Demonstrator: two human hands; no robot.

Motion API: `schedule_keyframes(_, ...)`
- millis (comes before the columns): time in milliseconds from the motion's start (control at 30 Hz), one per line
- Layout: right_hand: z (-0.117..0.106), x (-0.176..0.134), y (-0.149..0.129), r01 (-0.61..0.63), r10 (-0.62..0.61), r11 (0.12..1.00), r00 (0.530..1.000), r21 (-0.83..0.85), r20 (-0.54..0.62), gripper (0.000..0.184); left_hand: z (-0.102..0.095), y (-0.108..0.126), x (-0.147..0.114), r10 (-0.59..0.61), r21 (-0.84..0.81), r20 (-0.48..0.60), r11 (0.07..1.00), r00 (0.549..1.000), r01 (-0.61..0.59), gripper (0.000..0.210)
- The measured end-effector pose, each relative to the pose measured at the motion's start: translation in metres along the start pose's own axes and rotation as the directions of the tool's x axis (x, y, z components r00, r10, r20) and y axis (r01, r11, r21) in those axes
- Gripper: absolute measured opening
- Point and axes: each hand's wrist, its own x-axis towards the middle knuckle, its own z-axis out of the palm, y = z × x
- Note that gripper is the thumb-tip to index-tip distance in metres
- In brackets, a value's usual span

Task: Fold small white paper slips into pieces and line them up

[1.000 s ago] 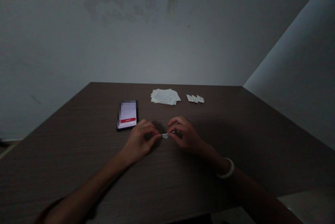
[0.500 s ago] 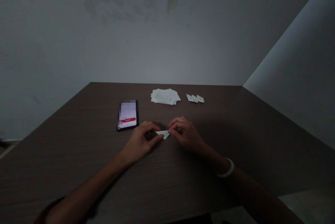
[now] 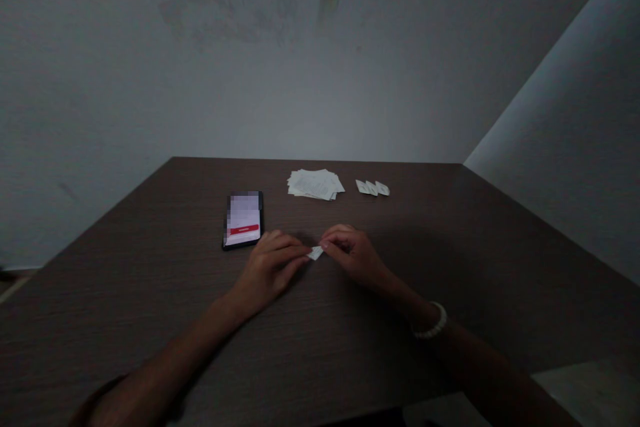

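Observation:
A small folded piece of white paper lies between my two hands, low over the dark table. My left hand pinches its left side between thumb and fingers, covering part of it. At its right edge my right hand is closed on the paper with thumb and fingertips. A pale beaded bracelet circles my right wrist. Only the middle of the paper shows; the rest is hidden by fingers.
On the brown table, a phone with a lit screen lies left of my hands. Farther back are a loose stack of printed white papers and several small folded papers to its right. A wall rises behind.
A left flap of the paper has gone down under my left fingers, so less of the paper shows. My left fingers have closed together; my right hand has barely moved.

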Motion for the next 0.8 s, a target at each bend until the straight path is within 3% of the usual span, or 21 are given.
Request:
schedule_keyframes(167,-0.0033,-0.0019,-0.0057,0.182,-0.177,0.980,0.982,-0.077,0.067,0.011,-0.0033,0.0031,0.0031,-0.062,-0.041,-0.074,0.997,0.995,0.059,0.014)
schedule_keyframes(300,0.0011,-0.0028,-0.0061,0.278,-0.281,0.946,0.960,-0.168,0.004,0.007,-0.0033,0.0056,0.0053,-0.090,-0.083,-0.072,0.993,0.993,0.084,0.015)
schedule_keyframes(800,0.0016,-0.0016,-0.0075,0.261,-0.265,0.943,0.964,-0.206,0.009,0.009,-0.0011,0.0079,0.0070,-0.152,-0.173,0.030,0.973,0.988,0.154,0.013)
